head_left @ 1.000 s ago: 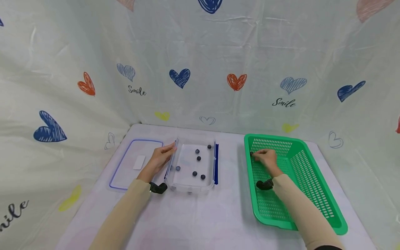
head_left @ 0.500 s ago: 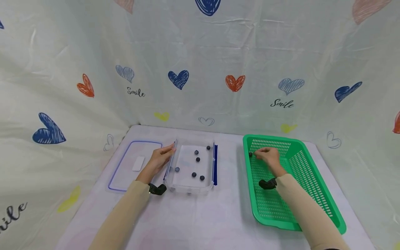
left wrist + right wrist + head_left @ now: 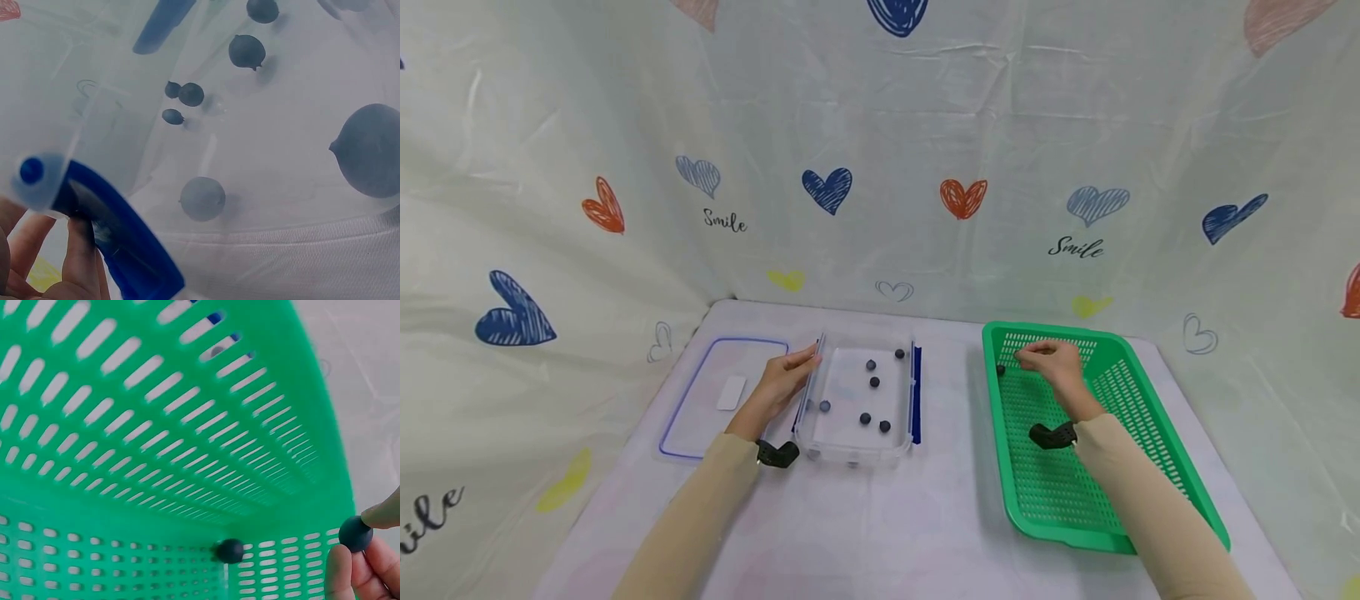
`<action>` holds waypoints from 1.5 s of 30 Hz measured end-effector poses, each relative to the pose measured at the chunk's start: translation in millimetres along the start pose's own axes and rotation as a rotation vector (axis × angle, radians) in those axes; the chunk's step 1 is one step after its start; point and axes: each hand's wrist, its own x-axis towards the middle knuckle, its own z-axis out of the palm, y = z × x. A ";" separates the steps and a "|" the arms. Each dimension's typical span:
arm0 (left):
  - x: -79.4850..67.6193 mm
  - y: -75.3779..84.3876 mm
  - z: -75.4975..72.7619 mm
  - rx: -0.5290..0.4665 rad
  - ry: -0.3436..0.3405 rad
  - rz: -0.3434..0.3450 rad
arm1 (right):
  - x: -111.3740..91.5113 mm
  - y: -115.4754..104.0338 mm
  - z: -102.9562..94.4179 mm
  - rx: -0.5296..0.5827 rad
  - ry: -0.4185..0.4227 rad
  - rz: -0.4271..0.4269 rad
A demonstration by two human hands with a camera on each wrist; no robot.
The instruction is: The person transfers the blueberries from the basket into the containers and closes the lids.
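Observation:
My right hand (image 3: 1055, 368) pinches a dark blueberry (image 3: 356, 534) between thumb and fingertips, up at the far end of the green basket (image 3: 1009, 492). Another blueberry (image 3: 1000, 370) lies inside, against the basket's left wall. To the left stands a clear plastic box (image 3: 850, 452) with blue side latches. Several blueberries (image 3: 875, 382) are scattered over its floor. My left hand (image 3: 782, 382) holds the box by its left side; in the left wrist view its fingers (image 3: 80, 256) sit behind the blue latch (image 3: 125, 240).
A clear lid (image 3: 700, 417) with a blue seal and a white label (image 3: 732, 392) lies flat left of the box. A pale cloth (image 3: 917, 533) covers the table. A hanging sheet (image 3: 895, 108) printed with hearts closes off the back and sides.
My right hand has lifted away from the basket's left wall and shifted right, bringing a blueberry with it. The blueberry left at that wall now shows plainly. My left hand stays on the box.

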 end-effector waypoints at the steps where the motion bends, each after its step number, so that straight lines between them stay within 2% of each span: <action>1: -0.3 0.2 -0.1 0.000 -0.002 -0.002 | -0.4 -1.8 -0.2 0.000 0.001 -0.004; 11: -5.0 6.9 -1.4 -0.025 -0.019 -0.031 | -5.2 -23.0 -1.4 -0.004 0.007 -0.029; 19: -3.4 1.2 -0.7 0.003 0.005 -0.010 | -6.8 -38.2 2.5 -0.034 -0.030 -0.067; 24: -2.9 2.0 0.5 0.004 0.008 -0.009 | -10.5 -51.3 8.8 -0.012 -0.044 -0.077; 36: -0.7 2.9 1.7 0.011 0.024 -0.017 | -12.2 -76.3 34.3 0.076 -0.115 -0.079; 45: -1.3 2.3 1.4 0.020 0.029 -0.019 | -12.6 -86.5 61.1 0.075 -0.164 -0.100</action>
